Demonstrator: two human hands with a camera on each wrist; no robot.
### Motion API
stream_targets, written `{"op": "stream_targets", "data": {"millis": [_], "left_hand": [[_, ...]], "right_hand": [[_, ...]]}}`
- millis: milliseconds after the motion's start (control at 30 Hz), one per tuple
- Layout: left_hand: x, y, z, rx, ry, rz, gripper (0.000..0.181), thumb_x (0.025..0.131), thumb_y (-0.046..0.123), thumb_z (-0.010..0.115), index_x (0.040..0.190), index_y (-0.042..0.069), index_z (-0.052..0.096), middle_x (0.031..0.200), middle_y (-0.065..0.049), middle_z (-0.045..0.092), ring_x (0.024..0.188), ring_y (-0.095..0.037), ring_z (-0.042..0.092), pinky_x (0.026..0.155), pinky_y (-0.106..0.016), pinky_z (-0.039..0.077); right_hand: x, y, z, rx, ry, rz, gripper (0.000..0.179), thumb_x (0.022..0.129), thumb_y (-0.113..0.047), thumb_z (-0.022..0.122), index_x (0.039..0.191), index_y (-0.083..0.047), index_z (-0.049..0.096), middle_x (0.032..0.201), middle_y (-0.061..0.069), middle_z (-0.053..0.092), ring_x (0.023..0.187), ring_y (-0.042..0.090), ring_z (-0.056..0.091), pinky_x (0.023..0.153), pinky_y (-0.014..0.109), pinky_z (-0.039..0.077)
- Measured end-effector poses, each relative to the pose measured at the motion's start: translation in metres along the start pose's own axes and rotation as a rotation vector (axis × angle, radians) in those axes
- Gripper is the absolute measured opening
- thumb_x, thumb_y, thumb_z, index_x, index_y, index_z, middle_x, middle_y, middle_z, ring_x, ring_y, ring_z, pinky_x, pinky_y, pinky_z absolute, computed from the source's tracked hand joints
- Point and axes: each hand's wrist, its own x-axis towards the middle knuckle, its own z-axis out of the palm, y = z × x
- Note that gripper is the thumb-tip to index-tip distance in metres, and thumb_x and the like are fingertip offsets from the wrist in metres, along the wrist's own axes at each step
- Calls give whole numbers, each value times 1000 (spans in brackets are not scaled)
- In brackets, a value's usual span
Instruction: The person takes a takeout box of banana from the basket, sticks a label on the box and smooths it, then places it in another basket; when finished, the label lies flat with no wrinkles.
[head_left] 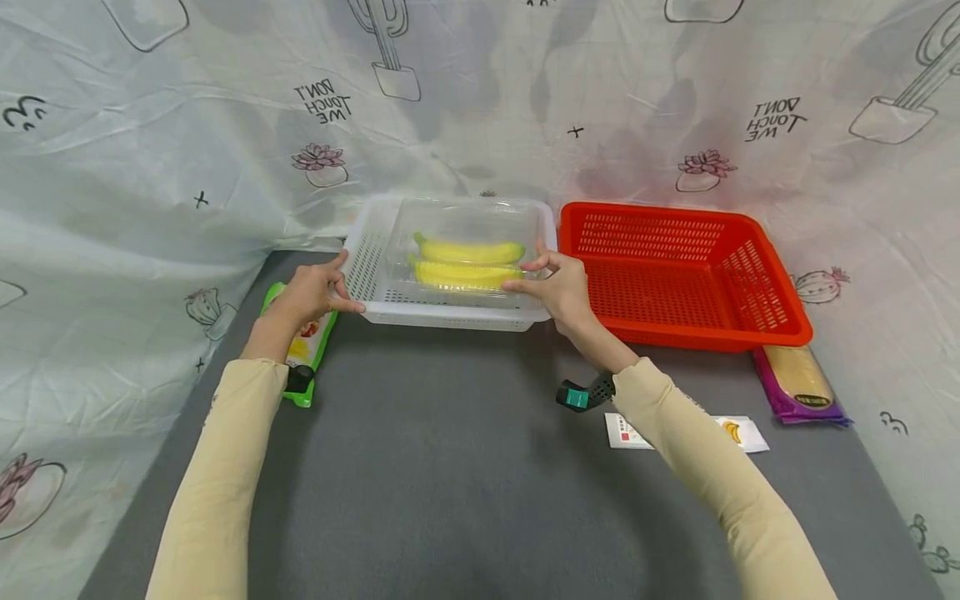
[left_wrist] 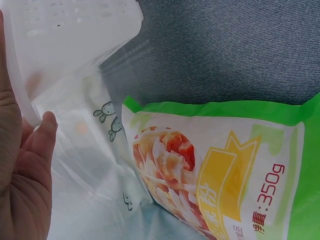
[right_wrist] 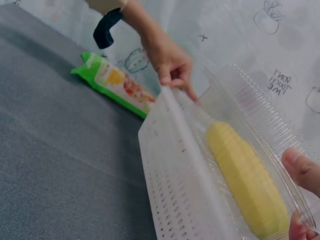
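My left hand (head_left: 303,296) grips the left end of a white perforated plastic basket (head_left: 367,258), thumb at the near corner and fingers at the rim. Inside the basket is a clear plastic box (head_left: 468,215), tilted in the right wrist view. Two yellow bananas (head_left: 472,252) show through the clear plastic, lying side by side. At the basket's right end, my right hand (head_left: 558,287) pinches the box's edge between thumb and fingers. In the left wrist view, a green and white food bag (left_wrist: 225,170) lies close to my left hand.
A red perforated basket (head_left: 686,337) stands directly right of the white one. Beyond its near right corner lies a purple-edged packet (head_left: 802,383). A flat white packet with a banana picture (head_left: 738,433) lies partly under my right forearm. A printed curtain (head_left: 487,100) hangs behind the grey table (head_left: 450,467).
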Motion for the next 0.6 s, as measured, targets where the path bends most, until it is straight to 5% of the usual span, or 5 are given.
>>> {"op": "stream_targets", "data": {"millis": [333, 600], "left_hand": [[1, 1, -2, 9, -6, -9, 35, 73, 35, 82, 69, 7, 61, 156, -11, 21, 51, -16, 21, 48, -32, 31], [3, 0, -1, 7, 3, 4, 34, 72, 33, 83, 68, 8, 61, 154, -13, 24, 48, -16, 21, 49, -31, 31]], "right_hand": [[-12, -12, -12, 39, -25, -51, 35, 68, -4, 86, 94, 10, 67, 146, 9, 41, 135, 12, 37, 74, 14, 46], [-27, -19, -15, 31, -65, -57, 38, 68, -2, 85, 98, 11, 66, 148, 7, 38, 134, 9, 38, 61, 14, 42]]}}
